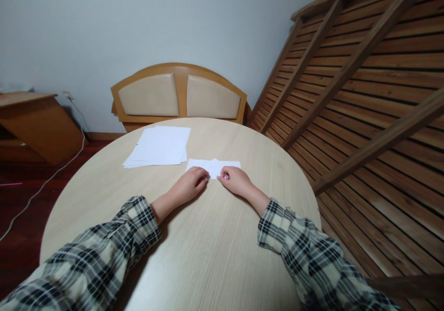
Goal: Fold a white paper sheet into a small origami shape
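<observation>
A small white sheet of paper (214, 167), apparently folded with a little peak at its far edge, lies on the round wooden table (194, 246). At its near left part, my left hand (190, 184) is closed, thumb and fingers pinched on the near edge. My right hand (237, 179) mirrors it, fingers curled and pinching the paper a short gap to the right. Both wrists rest low over the tabletop. Parts of the paper are hidden under the fingers.
A loose stack of white paper sheets (161, 145) lies toward the far left of the table. Behind the table stands a padded headboard (182, 91). Wooden slats (364, 107) lean along the right. On the left are a wooden desk (38, 126) and a white cable (52, 177).
</observation>
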